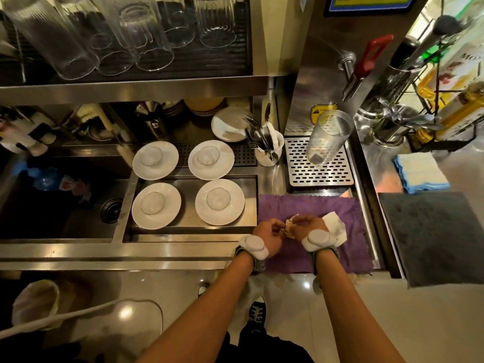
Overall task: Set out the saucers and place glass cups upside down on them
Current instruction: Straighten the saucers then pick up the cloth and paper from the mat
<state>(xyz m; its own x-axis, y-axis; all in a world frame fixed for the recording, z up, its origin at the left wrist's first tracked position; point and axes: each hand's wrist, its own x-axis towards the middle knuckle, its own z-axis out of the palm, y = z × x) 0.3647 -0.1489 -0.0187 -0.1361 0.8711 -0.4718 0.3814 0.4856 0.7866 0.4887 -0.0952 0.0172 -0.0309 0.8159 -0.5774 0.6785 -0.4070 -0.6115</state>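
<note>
Several white saucers lie in two rows on the steel counter, among them a back-left saucer (140,167) and a front-right saucer (237,208). Each bears a small glass cup upside down, for example the back-right cup (208,155) and the front-left cup (152,203). To the right of them, over a purple cloth (301,205), my left hand (269,234) and my right hand (309,227) meet. Both pinch a small pale object (288,227) that looks like a glass cup. A white napkin (336,227) sticks out from under my right hand.
A dark sink (65,205) lies left of the saucers. Behind them stand a cutlery holder (269,150) and a spare saucer (227,124). A tall glass (327,137) stands on a perforated drip tray (319,174). Tall glasses (146,35) fill the upper shelf. A grey mat (432,237) lies at the right.
</note>
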